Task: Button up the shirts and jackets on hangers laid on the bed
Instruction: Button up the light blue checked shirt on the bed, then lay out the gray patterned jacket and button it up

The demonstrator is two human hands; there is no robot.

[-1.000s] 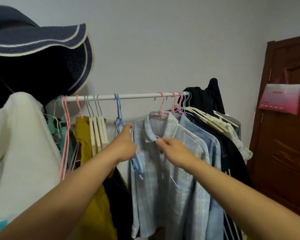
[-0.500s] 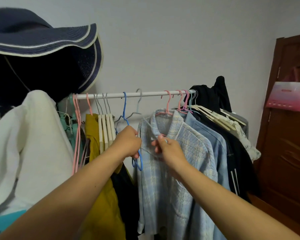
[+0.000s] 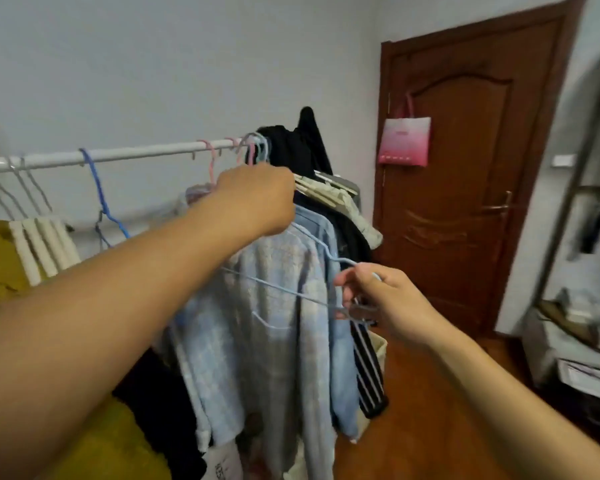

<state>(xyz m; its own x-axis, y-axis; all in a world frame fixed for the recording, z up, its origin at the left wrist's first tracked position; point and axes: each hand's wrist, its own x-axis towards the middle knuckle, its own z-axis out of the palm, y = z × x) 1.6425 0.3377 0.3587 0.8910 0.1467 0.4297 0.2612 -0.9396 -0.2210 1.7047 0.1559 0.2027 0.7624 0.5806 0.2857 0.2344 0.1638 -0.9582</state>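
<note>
2 hands: left hand [image 3: 257,199], right hand [image 3: 378,299]. 1 rail [image 3: 136,154], 1 door [image 3: 465,174], 1 pink bag [image 3: 404,142]. Hangers and clothes overlap, count unclear.

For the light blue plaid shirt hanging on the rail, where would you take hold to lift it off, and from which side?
Grip the pink hanger by its neck, just under the hook and above the plaid shirt's collar, coming from the front. The hook sits over the white rail, so lifting there should free it. The left hand already reaches there; the right hand pinches an empty pale wire hanger.
</note>
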